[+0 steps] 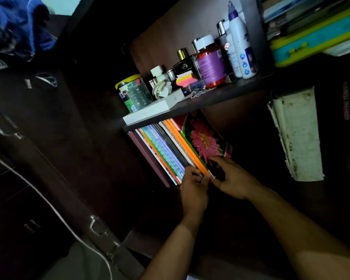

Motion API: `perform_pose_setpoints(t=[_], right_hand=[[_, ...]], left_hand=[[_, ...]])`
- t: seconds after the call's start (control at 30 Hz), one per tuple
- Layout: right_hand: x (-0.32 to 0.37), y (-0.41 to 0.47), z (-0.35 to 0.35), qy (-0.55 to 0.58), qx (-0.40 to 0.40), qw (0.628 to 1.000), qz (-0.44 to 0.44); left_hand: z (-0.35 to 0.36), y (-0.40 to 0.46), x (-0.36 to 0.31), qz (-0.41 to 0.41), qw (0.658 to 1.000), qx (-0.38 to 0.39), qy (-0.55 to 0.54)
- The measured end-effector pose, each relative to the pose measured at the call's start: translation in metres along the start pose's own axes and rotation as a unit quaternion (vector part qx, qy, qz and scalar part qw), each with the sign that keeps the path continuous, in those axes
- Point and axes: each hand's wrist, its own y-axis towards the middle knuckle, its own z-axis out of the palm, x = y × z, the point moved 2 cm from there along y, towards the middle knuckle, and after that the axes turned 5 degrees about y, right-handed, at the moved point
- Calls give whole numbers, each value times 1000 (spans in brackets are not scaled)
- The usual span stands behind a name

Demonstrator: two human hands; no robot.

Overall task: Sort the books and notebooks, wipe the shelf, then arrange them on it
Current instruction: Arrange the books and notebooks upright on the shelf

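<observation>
A row of thin books and notebooks [166,150] stands upright on the lower shelf, spines toward me, in purple, orange, teal and black. The rightmost one has a cover with a pink flower [205,141] and leans against the others. My left hand [193,186] pinches the bottom ends of the orange spines [185,145]. Beside it, my right hand [233,179] grips the lower corner of the flower-cover notebook. The shelf board under the books is hidden in darkness.
The upper shelf [220,99] carries bottles, a red pill jar [210,63], a yellow-lidded tub [132,91] and a flat white box [154,109]. A worn white book [297,134] stands at right. A blue-yellow case [315,35] lies top right. Cupboard doors with metal handles [0,123] are at left.
</observation>
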Motion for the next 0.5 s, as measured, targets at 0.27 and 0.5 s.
perform_pose_setpoints(t=[0.27,0.5], right_hand=[[12,-18,-1,17,11,999,25],[46,-101,-30,-32,41,996,78]], left_hand=[[-1,-2,-10,-9,999,10,34],[-7,-10,-10,7,999,10,51]])
